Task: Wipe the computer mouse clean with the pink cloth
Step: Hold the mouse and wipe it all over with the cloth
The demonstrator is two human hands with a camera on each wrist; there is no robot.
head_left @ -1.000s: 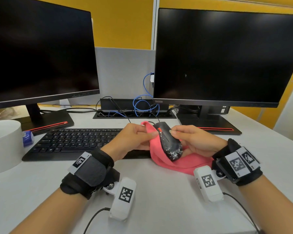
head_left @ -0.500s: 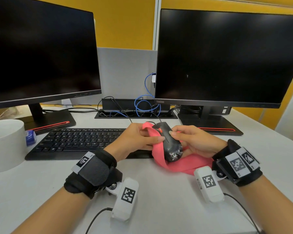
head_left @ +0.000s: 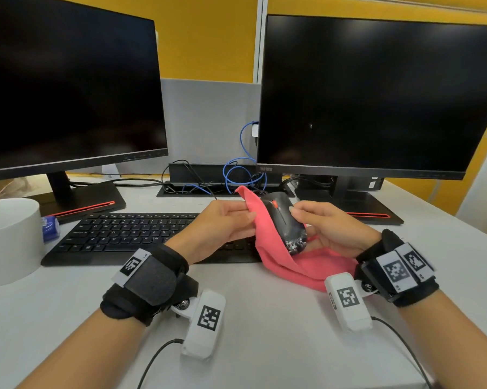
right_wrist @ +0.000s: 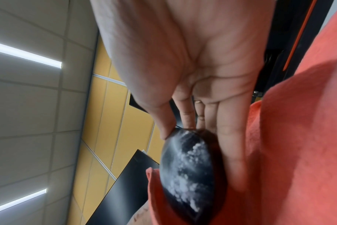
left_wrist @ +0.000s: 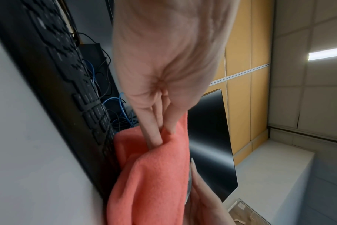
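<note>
A black computer mouse (head_left: 286,223) with a red wheel and white smears on its near end (right_wrist: 187,170) is held above the desk. My right hand (head_left: 323,228) grips it from the right, thumb on top and fingers underneath. The pink cloth (head_left: 267,242) is draped along the mouse's left side and hangs down under my right wrist. My left hand (head_left: 225,224) pinches a fold of the pink cloth (left_wrist: 156,167) between thumb and fingers, beside the mouse. The mouse's underside is hidden.
A black keyboard (head_left: 130,234) lies left of the hands. Two dark monitors (head_left: 68,85) (head_left: 377,91) stand behind, with blue and black cables (head_left: 236,175) between them. A white round container (head_left: 6,237) and a small blue object (head_left: 50,228) sit at far left.
My left hand has drawn its fold of cloth slightly left and up, off the mouse's top, baring more of it. The mouse and my right hand stay in place.
</note>
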